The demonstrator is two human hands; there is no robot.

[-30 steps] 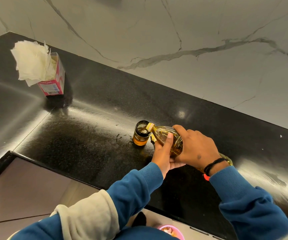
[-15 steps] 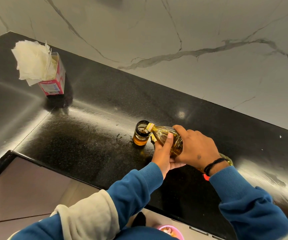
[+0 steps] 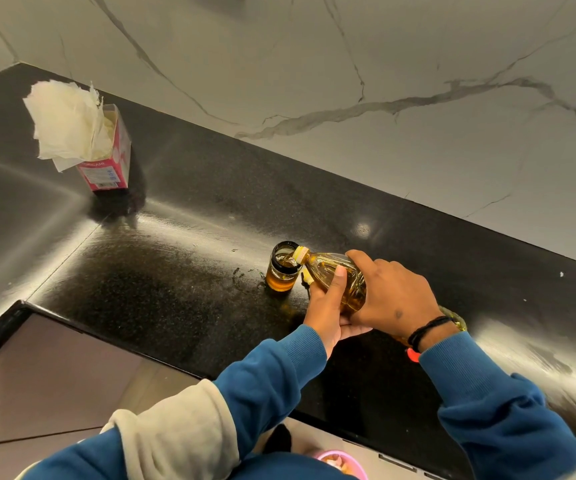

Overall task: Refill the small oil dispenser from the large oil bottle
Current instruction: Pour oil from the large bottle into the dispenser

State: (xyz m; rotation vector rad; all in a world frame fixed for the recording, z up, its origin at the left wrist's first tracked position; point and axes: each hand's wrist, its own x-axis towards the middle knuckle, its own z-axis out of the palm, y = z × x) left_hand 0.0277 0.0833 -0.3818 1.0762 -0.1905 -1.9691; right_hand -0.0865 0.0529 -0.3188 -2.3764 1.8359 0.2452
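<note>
We see the large oil bottle [image 3: 335, 277] tipped on its side, right hand [image 3: 392, 296] gripping over it and left hand [image 3: 328, 306] cupping it beneath, its mouth at the rim of the small oil dispenser [image 3: 284, 266] standing mid-counter [image 3: 182, 271]. Open counter stretches left toward the tissue box [image 3: 106, 161]; the front edge lies just behind the wrists. Nothing has shifted since the earlier frames.
</note>
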